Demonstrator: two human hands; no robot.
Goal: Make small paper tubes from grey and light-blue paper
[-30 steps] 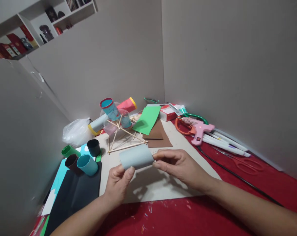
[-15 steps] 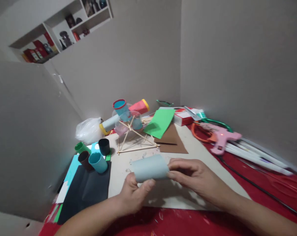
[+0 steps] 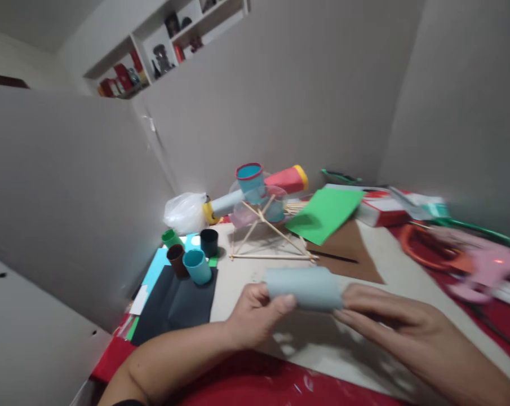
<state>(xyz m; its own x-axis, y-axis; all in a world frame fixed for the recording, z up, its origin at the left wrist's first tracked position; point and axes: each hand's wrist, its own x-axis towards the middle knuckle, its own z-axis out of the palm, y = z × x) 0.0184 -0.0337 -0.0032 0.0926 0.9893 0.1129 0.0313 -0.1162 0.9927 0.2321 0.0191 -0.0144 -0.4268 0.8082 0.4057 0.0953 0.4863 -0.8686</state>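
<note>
A pale grey-blue paper tube (image 3: 304, 288) lies sideways between both hands, just above a beige board (image 3: 390, 265). My left hand (image 3: 257, 316) pinches its left end with thumb and fingers. My right hand (image 3: 400, 330) closes its fingers on the right end. Behind the tube stands a stick frame (image 3: 266, 239) carrying coloured paper cups and tubes (image 3: 255, 186). Several small paper cups (image 3: 191, 256), green, brown, teal and black, stand at the left beside a black sheet (image 3: 176, 304).
Green paper (image 3: 324, 211) lies over brown paper (image 3: 351, 248) behind the board. A pink glue gun (image 3: 489, 268), orange-handled scissors (image 3: 428, 251) and a red-white box (image 3: 385, 208) sit at the right on a red cloth. A plastic bag (image 3: 185, 211) rests by the grey wall panels.
The camera has swung left, so everything has slid right in the picture. Both hands keep hold of the tube, now a little lower and further right.
</note>
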